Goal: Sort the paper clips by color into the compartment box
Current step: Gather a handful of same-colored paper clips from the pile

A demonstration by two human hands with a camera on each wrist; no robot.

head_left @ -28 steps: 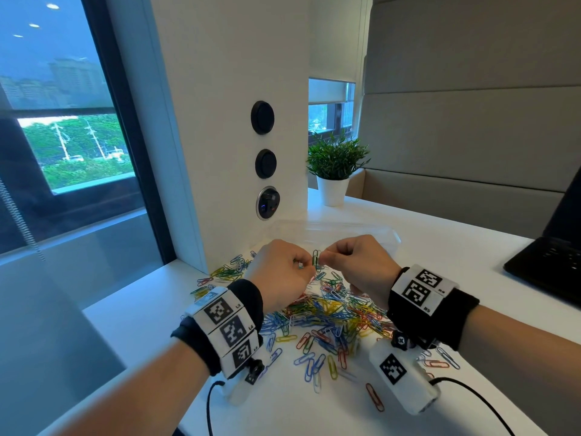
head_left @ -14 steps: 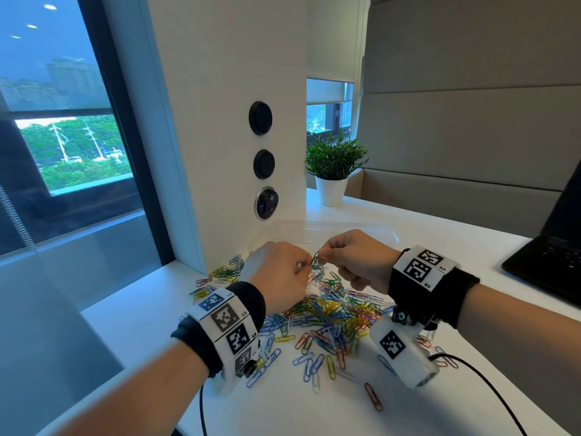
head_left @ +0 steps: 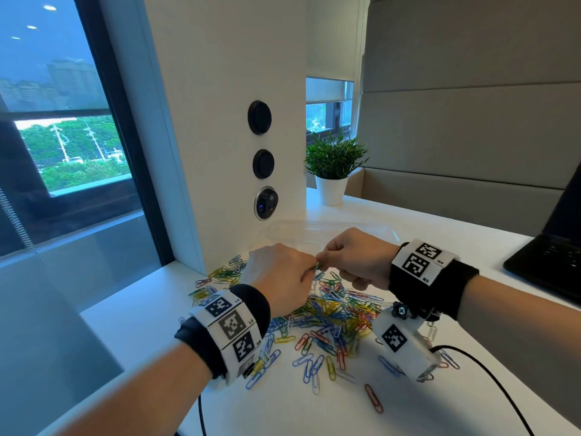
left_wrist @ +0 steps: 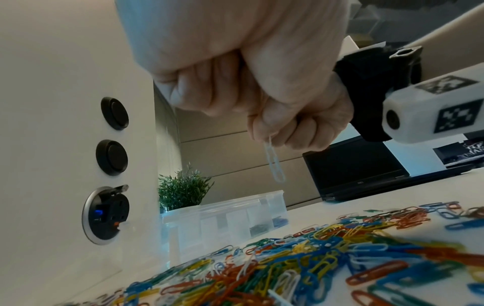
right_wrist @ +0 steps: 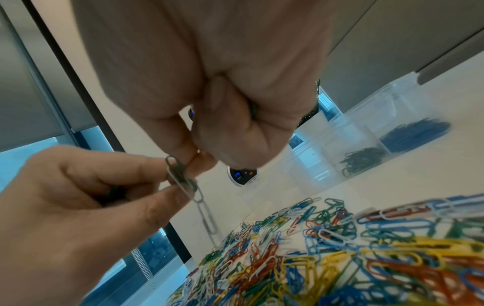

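Observation:
A heap of paper clips in several colours lies on the white table. Above it my left hand and right hand meet, and both pinch one green paper clip. In the right wrist view a white clip hangs linked below the green one. It also dangles under the hands in the left wrist view as the white clip. The clear compartment box stands just behind the hands. It holds blue clips and green clips in separate compartments.
A white pillar with round sockets rises just left of the box. A potted plant stands behind it. A black laptop sits at the far right. A black cable trails from my right wrist. The table's edge drops off at the left.
The hands have closed the gap between them, and the green clip is now mostly hidden from the head view. My right wrist has risen a little.

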